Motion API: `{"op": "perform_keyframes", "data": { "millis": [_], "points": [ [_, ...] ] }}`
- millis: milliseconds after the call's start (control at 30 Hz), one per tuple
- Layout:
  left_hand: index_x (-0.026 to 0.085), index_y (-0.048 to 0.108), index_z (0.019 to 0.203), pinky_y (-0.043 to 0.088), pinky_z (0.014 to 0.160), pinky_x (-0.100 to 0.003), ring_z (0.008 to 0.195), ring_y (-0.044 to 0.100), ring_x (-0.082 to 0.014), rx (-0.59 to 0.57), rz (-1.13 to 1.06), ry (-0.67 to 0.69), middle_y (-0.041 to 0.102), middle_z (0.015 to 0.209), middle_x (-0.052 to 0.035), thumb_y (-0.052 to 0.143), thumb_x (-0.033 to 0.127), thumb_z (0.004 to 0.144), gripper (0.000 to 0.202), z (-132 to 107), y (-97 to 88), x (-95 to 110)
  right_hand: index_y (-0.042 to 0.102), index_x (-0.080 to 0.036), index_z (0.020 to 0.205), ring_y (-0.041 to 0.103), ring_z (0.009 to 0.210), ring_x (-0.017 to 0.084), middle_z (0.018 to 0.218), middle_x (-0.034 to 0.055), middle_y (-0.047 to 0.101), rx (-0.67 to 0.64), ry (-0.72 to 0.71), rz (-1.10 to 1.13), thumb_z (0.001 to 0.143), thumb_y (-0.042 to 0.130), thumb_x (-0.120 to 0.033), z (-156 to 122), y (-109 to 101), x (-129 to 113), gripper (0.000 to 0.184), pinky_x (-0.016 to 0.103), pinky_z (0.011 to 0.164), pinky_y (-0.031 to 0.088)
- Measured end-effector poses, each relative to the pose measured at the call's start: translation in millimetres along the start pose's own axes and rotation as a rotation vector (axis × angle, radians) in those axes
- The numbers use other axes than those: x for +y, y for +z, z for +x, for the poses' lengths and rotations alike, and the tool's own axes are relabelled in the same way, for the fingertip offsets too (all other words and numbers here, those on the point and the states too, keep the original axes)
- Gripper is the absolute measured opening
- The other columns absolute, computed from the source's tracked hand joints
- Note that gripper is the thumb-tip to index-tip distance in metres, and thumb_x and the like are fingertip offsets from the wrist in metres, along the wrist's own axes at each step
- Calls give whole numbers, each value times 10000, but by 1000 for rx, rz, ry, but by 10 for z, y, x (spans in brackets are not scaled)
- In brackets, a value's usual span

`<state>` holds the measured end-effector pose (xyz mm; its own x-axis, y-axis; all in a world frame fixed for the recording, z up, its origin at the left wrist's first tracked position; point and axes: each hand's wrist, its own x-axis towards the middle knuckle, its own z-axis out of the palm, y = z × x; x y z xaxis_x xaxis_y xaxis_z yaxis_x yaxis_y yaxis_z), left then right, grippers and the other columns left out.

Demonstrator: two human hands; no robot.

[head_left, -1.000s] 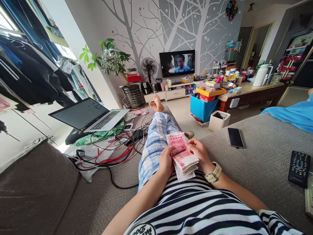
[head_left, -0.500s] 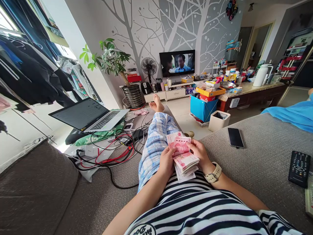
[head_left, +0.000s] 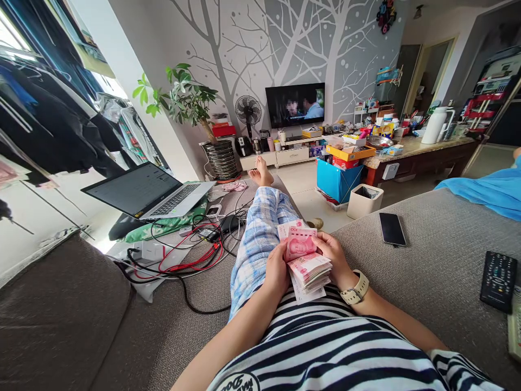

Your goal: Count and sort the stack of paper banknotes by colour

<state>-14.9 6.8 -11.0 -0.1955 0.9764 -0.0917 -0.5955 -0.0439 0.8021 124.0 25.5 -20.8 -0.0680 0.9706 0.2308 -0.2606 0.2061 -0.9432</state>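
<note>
A stack of pink banknotes (head_left: pixel 308 269) rests in my lap, held from both sides. My left hand (head_left: pixel 275 271) grips its left edge with curled fingers. My right hand (head_left: pixel 334 254), with a pale watch on the wrist, pinches the top note (head_left: pixel 300 243), which stands lifted and folded up off the stack. I sit on a grey sofa (head_left: pixel 427 260) in a striped shirt, my leg in blue plaid trousers stretched out ahead.
A black phone (head_left: pixel 392 228) and a remote (head_left: pixel 497 280) lie on the sofa to my right. At left an open laptop (head_left: pixel 150 193) sits above tangled red and black cables (head_left: pixel 191 252). A blue box (head_left: pixel 337 180), a bin (head_left: pixel 363 200), a television (head_left: pixel 295 105).
The top note, raised and leaning left a second ago, has been drawn back over the stack by my right fingers. Both hands stay in place. The television picture has changed.
</note>
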Motion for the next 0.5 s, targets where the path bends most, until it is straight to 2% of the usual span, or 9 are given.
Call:
{"op": "perform_keyframes", "data": {
  "millis": [333,500],
  "points": [
    [182,687,699,503,762,-316,756,640,-188,-9,-11,-7,711,770,-23,687,287,669,110,2,1,1,632,-205,810,503,597,175,629,17,576,6,-1,33,745,661,-557,3,4,8,359,289,527,370],
    [185,692,707,492,762,-310,749,630,-183,-13,-2,8,708,771,-18,683,295,671,116,1,5,4,612,-208,768,469,562,149,653,3,578,-3,9,60,760,666,-520,1,5,5,317,285,532,361]
  ]
}}
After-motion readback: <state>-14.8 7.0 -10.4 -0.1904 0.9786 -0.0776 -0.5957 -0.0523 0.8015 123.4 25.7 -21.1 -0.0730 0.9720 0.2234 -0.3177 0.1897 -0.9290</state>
